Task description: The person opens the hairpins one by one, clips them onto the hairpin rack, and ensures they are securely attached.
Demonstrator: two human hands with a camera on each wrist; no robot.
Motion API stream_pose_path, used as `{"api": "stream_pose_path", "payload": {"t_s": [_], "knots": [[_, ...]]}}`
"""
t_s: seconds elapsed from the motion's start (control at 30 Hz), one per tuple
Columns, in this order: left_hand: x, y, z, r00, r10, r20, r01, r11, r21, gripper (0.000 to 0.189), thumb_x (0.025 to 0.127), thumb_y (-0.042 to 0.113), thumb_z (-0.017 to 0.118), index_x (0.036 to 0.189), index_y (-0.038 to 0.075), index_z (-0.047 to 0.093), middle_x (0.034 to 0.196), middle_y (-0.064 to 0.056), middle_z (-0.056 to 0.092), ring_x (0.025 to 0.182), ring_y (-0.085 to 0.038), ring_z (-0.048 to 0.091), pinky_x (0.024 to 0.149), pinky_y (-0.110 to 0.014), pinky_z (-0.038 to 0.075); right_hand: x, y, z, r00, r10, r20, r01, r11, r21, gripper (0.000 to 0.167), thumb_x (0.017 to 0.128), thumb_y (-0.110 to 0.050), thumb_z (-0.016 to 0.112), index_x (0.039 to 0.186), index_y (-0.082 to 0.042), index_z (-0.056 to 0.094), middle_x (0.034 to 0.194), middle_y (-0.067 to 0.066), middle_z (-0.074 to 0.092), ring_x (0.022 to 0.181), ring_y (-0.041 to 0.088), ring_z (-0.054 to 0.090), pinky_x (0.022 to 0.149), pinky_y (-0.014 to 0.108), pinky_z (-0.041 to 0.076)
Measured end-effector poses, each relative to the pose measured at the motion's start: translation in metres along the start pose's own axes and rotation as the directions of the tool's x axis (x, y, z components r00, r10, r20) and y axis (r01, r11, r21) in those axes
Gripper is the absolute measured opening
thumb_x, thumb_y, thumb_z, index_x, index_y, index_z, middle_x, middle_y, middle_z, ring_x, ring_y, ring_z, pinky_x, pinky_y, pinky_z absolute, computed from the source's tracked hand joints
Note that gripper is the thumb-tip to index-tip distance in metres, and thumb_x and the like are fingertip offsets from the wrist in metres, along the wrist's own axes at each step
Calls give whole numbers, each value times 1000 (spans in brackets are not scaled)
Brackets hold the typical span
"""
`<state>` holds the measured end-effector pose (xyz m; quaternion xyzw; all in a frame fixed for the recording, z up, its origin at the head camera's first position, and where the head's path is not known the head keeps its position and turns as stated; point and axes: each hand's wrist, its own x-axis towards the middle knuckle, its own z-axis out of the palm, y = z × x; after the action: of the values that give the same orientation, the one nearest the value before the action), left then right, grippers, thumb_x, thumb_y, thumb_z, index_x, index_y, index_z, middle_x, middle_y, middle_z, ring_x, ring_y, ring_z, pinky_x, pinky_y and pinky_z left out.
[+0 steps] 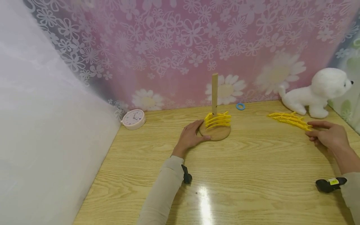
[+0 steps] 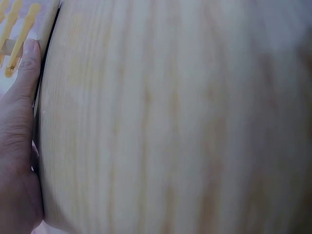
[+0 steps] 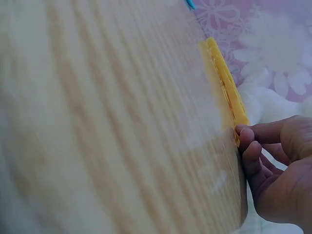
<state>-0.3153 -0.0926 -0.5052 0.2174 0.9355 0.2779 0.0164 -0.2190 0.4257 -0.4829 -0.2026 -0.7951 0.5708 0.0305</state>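
Across the table [image 1: 253,175], seen from the head, the left hand [image 1: 191,136] sits at the left side of the round base [image 1: 216,135], thumb and fingers spread wide along its rim and touching it. An upright post [image 1: 215,93] rises from the base, and a yellow stack [image 1: 218,121] lies at its foot; whether it goes fully around the post cannot be told. Well to the right, the right hand [image 1: 330,136] pinches the near end of the yellow strips [image 1: 289,118], which lie slanted on the table just in front of a white toy dog [image 1: 306,95]. Between the two yellow groups, near the cloth [image 1: 168,40], is a blue ring [image 1: 237,106]; a round clock [image 1: 134,119] stands at the far left. From the left wrist, table grain fills most of the view, with the thumb straight and part of the yellow stack at the upper left corner. From the right wrist, thumb and fingertips are drawn close together at the end of the strips; how many they hold cannot be told.
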Motion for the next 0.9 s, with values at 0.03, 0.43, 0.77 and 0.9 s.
{"api": "stream_pose_path", "payload": {"t_s": [0.03,0.43,0.77,0.9], "knots": [[0,0,0,1000,3,0,-3,1000,0,97,87,76,67,166,33,29,169,5,33,156,-18,28,129,-44,16,0,1,0,1000,-6,8,6,1000,-10,27,104,-9,61,112,-34,63,72,-17,70,58,14,65,46,30,54],[-1,1,-1,1000,7,0,-7,1000,0,96,87,73,68,166,33,29,169,6,33,156,-16,28,129,-41,16,1,7,-1,993,-115,0,114,989,-92,20,105,-14,61,114,-31,55,77,-31,59,63,9,67,52,30,59],[-2,2,-1,1000,8,-9,-8,1000,-1,96,87,73,68,165,33,31,168,5,34,156,-18,29,129,-42,18,2,4,1,996,-89,-28,87,994,-71,18,102,-17,68,118,-22,64,75,-33,61,65,3,68,57,27,61],[-2,2,-2,1000,9,-10,-9,1000,-5,96,87,73,69,165,32,31,168,5,34,156,-18,29,129,-42,18,-4,-3,4,992,-126,-13,125,990,-70,19,102,-13,66,108,-31,65,77,-35,60,65,3,68,56,27,60]]}}
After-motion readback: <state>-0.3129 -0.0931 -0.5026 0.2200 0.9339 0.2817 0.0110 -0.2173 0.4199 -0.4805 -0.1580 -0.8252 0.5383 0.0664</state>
